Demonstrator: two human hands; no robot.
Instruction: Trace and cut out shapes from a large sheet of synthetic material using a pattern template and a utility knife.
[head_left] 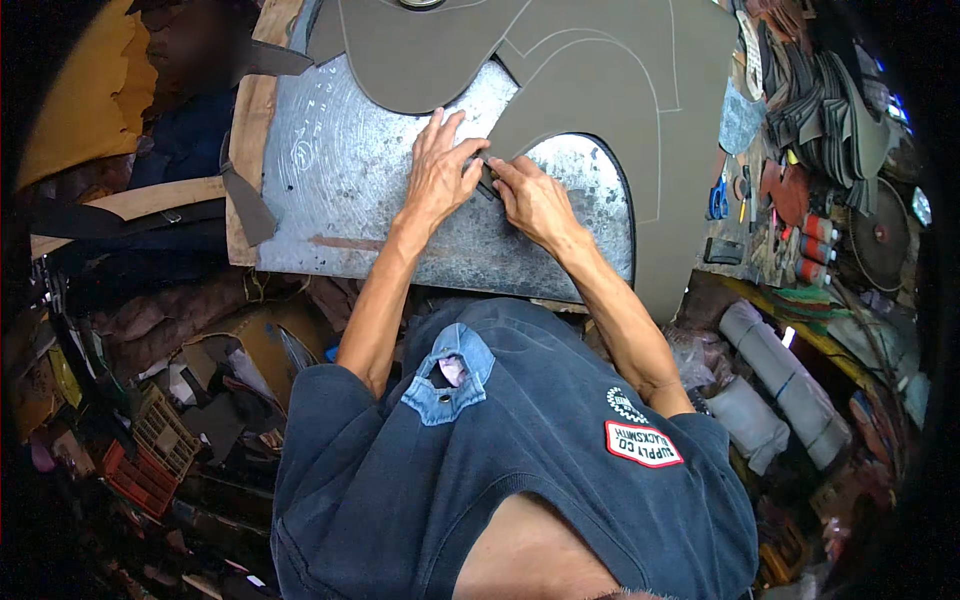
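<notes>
My left hand [437, 160] lies on a scratched metal sheet [335, 175] with its fingers spread. Its thumb and forefinger reach to a small dark piece [487, 180]. From the other side my right hand [537, 203] closes its fingertips on that same piece. It is too small and too covered to tell whether it is a strip of material or a tool. Just beyond the hands lies a large grey-brown sheet [590, 85] with curved cut edges and pale marked lines. One rounded lobe of it [415, 75] ends near my left fingertips.
To the right are blue-handled scissors [718, 199], a stack of dark cut pieces [830, 125], red-capped bottles [818, 240] and a round toothed disc [878, 233]. A plastic-wrapped roll [780, 375] leans below them. Crates [140, 475] and scraps crowd the lower left.
</notes>
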